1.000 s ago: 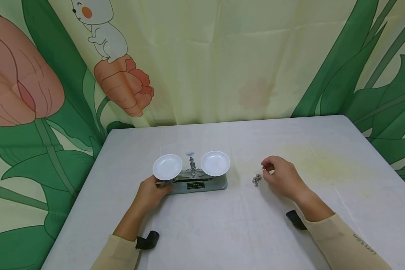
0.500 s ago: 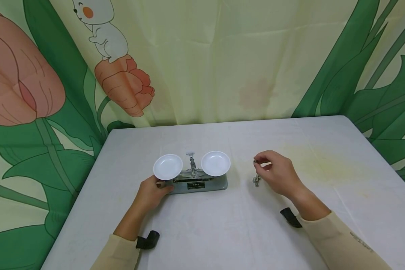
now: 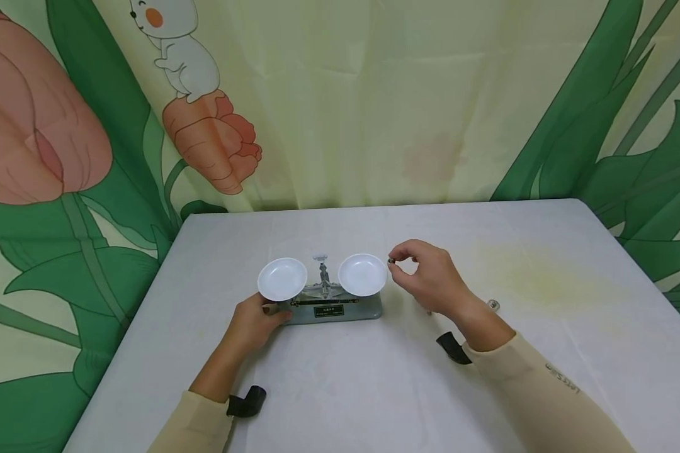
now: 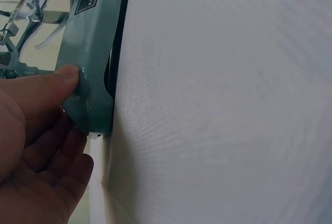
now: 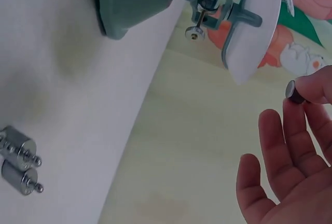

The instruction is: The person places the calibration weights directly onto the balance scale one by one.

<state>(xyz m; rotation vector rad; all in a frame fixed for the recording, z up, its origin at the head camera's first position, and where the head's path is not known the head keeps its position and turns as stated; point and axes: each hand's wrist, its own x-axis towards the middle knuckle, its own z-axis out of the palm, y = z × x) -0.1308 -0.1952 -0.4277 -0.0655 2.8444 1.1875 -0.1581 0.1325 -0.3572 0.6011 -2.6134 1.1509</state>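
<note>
A grey-green balance scale point(image 3: 337, 310) with two white pans stands on the table. My left hand point(image 3: 252, 324) grips the left end of its base; the left wrist view shows the thumb point(image 4: 65, 79) on the front face and the other fingers curled below and behind. Between thumb and fingertips my right hand point(image 3: 430, 277) pinches a small metal weight point(image 5: 294, 92), held up just right of the right pan point(image 3: 362, 275). That pan and the left pan point(image 3: 282, 279) show nothing on them. The held weight is mostly covered by the fingertips.
Loose silver weights point(image 5: 19, 177) with knobs lie on the white-covered table point(image 3: 345, 390); in the head view the right arm hides some, and one weight point(image 3: 493, 305) shows beyond the wrist. A printed curtain point(image 3: 374, 126) hangs behind the table's far edge.
My right hand has lifted away from the loose weights and moved left with the pinched weight, up to the right pan. The left hand and the scale have stayed put.
</note>
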